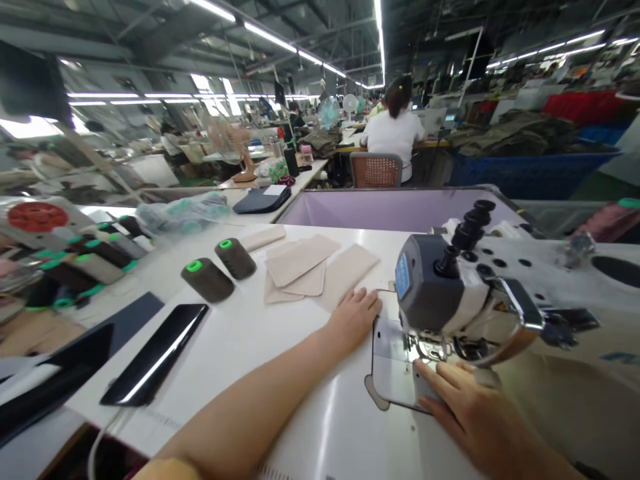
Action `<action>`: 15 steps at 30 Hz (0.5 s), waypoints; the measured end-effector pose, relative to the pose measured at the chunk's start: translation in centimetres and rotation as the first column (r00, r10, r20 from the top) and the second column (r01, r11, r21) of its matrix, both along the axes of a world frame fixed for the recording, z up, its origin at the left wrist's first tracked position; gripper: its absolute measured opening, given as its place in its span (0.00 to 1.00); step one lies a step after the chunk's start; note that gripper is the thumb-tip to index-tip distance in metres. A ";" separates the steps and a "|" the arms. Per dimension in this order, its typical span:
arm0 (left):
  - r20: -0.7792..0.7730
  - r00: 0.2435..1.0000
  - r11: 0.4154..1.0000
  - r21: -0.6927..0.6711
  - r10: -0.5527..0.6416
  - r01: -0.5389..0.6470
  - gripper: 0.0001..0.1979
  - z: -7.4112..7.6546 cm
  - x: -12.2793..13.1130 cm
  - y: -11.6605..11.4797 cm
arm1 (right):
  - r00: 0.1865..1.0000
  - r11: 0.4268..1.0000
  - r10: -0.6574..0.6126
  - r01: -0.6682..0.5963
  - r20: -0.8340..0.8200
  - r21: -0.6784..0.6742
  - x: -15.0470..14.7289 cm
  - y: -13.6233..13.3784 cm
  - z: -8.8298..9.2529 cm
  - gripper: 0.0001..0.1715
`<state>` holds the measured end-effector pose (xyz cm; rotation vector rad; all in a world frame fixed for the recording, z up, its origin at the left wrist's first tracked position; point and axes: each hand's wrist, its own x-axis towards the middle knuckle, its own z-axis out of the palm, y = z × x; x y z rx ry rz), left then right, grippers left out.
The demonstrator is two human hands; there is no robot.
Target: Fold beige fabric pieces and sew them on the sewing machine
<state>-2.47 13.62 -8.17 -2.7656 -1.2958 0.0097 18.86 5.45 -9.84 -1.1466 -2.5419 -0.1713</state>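
Observation:
A sewing machine (465, 293) stands on a white table (280, 347). My left hand (356, 319) lies flat, fingers out, on the table just left of the machine's metal plate (395, 367), close to a stack of beige fabric pieces (310, 267). My right hand (475, 413) rests on the plate in front of the presser foot (433, 347), fingers stretched forward and pressing down. Whether cloth lies under them I cannot make out.
Two dark thread cones with green cores (207, 279) lie left of the fabric. A black phone (160, 353) lies near the table's front left. More spools (95, 257) crowd the left. A person in white (395, 133) sits at a far table, back turned.

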 end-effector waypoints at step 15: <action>0.182 0.839 0.847 0.053 0.513 -0.529 0.15 0.1 -13.1 1.1 | 0.987 0.987 -0.144 0.137 0.078 0.088 4.7 -2.4 3.9 0.15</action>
